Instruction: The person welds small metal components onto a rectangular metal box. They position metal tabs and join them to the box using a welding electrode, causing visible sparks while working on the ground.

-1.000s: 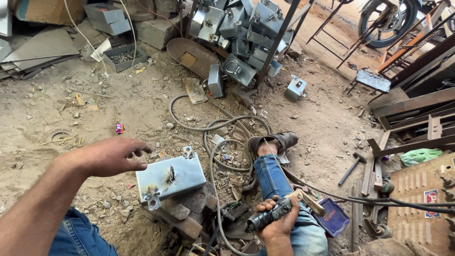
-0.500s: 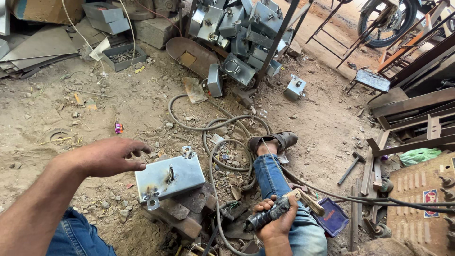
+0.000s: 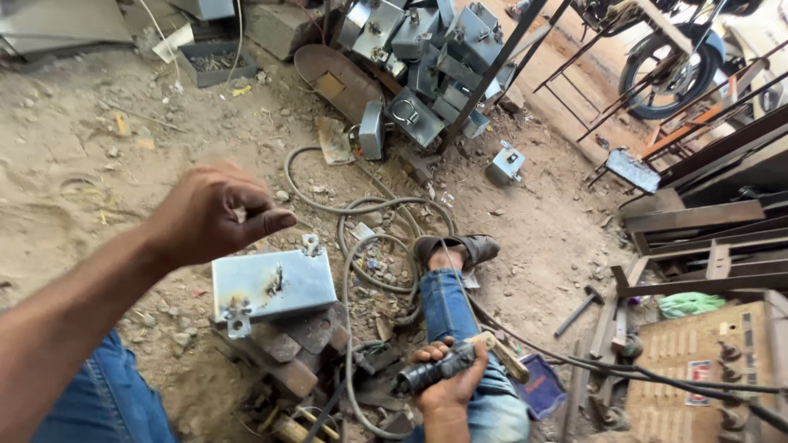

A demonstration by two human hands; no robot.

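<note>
Grey sheet metal forms the small box (image 3: pixel 273 284) that lies on its side atop a stack of rusty iron blocks (image 3: pixel 289 349), with a dark burnt weld mark on its upper face and small tabs at its corners. The left hand (image 3: pixel 212 215) hovers in the air just above and to the left of this box, empty, its fingers loosely curled and the thumb pointing right; it does not touch the box. To the right and lower, the right hand (image 3: pixel 447 392) rests on the person's jeans-clad leg and is clenched around a black welding electrode holder (image 3: pixel 435 371), its dark nose pointing left towards the iron blocks and a pale wooden-looking handle sticking out to the right. Grey cables (image 3: pixel 355 246) loop over the dirt floor (image 3: pixel 74 172) between the box and the outstretched leg, whose foot wears a dark sandal (image 3: pixel 460 246). A hammer (image 3: pixel 579 309) lies on the ground further right, near stacked steel sections and a worn welding machine (image 3: pixel 698 369). At the top, well apart from the hands, sits a heap of similar grey metal boxes (image 3: pixel 427 57), one more box (image 3: pixel 505 164) lying alone beside it.
</note>
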